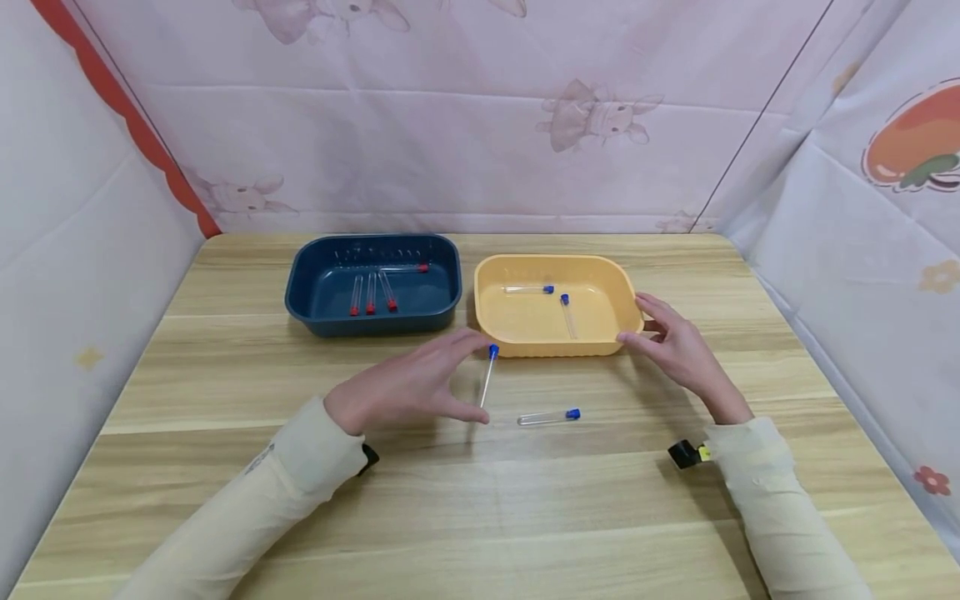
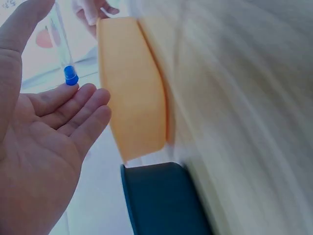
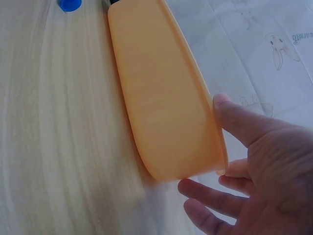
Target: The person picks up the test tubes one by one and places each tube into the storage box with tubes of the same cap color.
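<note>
My left hand (image 1: 412,377) pinches a clear test tube with a blue cap (image 1: 488,377) lengthwise, index fingertip at the cap and thumb at the rounded end. The tube stands tilted in front of the yellow bin (image 1: 557,348). In the left wrist view the blue cap (image 2: 71,76) meets the index fingertip, while the other fingers extend. At the bin's right end my right hand (image 1: 681,350) holds the rim, thumb at the front corner and fingers around the side. Two blue-capped tubes lie inside, one being the upper tube (image 1: 528,289).
Another blue-capped test tube (image 1: 546,418) lies on the wooden table (image 1: 525,517) before the yellow bin. A dark blue bin (image 1: 375,327) on the left contains several red-capped tubes (image 1: 371,293). Printed cloth (image 1: 450,150) hangs behind the table and at both sides.
</note>
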A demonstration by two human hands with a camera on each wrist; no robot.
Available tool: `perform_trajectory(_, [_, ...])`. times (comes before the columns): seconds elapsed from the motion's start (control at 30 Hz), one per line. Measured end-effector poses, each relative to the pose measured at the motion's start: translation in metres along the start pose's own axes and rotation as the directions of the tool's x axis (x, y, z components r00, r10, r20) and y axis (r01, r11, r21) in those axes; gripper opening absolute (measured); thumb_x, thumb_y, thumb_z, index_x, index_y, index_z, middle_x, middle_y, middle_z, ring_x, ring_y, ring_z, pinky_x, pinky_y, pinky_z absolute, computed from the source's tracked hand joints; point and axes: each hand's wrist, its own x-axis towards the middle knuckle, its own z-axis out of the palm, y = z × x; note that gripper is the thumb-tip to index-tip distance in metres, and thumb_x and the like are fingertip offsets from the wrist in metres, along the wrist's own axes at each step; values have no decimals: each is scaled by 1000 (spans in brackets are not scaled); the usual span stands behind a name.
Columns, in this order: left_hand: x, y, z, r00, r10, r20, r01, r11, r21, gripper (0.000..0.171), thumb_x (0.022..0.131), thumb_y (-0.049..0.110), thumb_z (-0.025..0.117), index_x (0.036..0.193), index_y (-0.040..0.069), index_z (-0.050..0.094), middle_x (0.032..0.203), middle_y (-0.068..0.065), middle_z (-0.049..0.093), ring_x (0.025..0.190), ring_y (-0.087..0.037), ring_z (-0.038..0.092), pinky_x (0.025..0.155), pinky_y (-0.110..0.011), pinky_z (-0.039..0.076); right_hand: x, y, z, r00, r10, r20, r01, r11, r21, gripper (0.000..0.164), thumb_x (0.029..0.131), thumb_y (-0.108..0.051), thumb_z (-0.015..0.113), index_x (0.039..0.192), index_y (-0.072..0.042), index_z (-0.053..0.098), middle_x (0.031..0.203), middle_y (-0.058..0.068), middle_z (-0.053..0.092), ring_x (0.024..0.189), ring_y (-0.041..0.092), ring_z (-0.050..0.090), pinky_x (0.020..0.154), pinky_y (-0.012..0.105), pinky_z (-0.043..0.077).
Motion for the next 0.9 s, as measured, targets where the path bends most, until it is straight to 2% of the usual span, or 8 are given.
perform_trajectory(0.13, [9,6,-5,1000,27,-16,-26,1000,13,97,80,62,83,155,14,45,152,-1,48,136,-18,46,113,-43,44,1,1,0,1000,0,1,0,1000,0,74,96,-12,75,155,9,36,163,30,29,116,51,62,79,3,47])
perform_trajectory(0.27, [19,12,-10,1000,4,-27,-4,1000,20,97,79,65,82,155,17,44,154,0,46,136,-17,45,113,-43,44,0,1,0,1000,3,-1,-3,1000,-7,74,96,-12,76,155,8,36,163,29,29,116,50,62,79,3,47])
perform_trajectory(0.4, [31,16,-13,999,6,-49,-5,1000,19,97,78,65,82,154,15,45,150,-2,49,132,-19,50,111,-42,46,1,1,0,1000,-2,-5,2,1000,-4,74,96,-12,76,155,8,37,162,29,30,116,50,62,79,3,47])
perform_trajectory(0.57, [49,16,-15,997,32,-76,-30,999,18,94,80,59,84,151,12,47,142,-6,54,124,-20,54,104,-40,51,0,2,1,1000,-4,-10,4,1000,-8,74,95,-11,76,155,9,37,162,30,30,116,50,63,79,2,47])
perform_trajectory(0.7, [61,15,-16,997,17,-75,-17,1000,-5,94,81,60,83,153,12,46,144,-6,52,126,-18,52,105,-40,50,0,2,1,1000,-13,-17,13,1000,-5,74,95,-11,77,154,10,38,162,30,30,116,50,63,79,2,47])
perform_trajectory(0.9, [79,14,-16,996,-3,-87,1,1000,-31,91,83,54,84,153,11,45,142,-5,53,126,-20,53,105,-41,50,-1,1,1,999,-19,-26,19,1000,-4,73,95,-11,77,154,9,39,162,29,31,116,49,63,79,2,47])
